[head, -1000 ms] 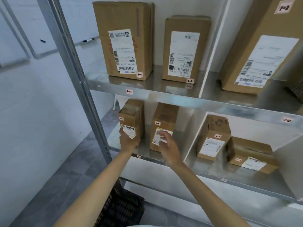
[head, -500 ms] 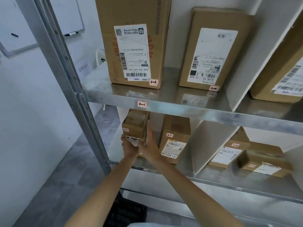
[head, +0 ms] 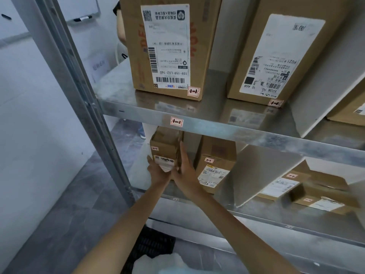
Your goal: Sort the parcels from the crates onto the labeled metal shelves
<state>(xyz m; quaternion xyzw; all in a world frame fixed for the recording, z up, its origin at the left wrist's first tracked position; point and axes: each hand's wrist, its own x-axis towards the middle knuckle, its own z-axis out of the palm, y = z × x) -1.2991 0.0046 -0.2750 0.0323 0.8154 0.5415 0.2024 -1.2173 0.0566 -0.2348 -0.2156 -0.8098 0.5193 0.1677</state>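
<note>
- Upper shelf (head: 227, 128), above the left hand (head: 158, 172) and the right hand (head: 185, 171): a tall carton (head: 167, 46) stands on it, and further right a second carton (head: 276, 56).
- Lower shelf (head: 262, 212): a small parcel (head: 165, 147) between both hands, and another parcel (head: 215, 161) just right of the right hand.

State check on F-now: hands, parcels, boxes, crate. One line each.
Left hand: holds the small parcel at its lower left.
Right hand: fingers straight, flat against the parcel's right side.
Small parcel: upright between both hands, lower shelf, left bay; base hidden.
Second parcel: upright, just to its right.
Large box: upright on the upper shelf, label upside down.
Other large box: upright beside it, apart.
Black crate: on the floor, contents unseen.
</note>
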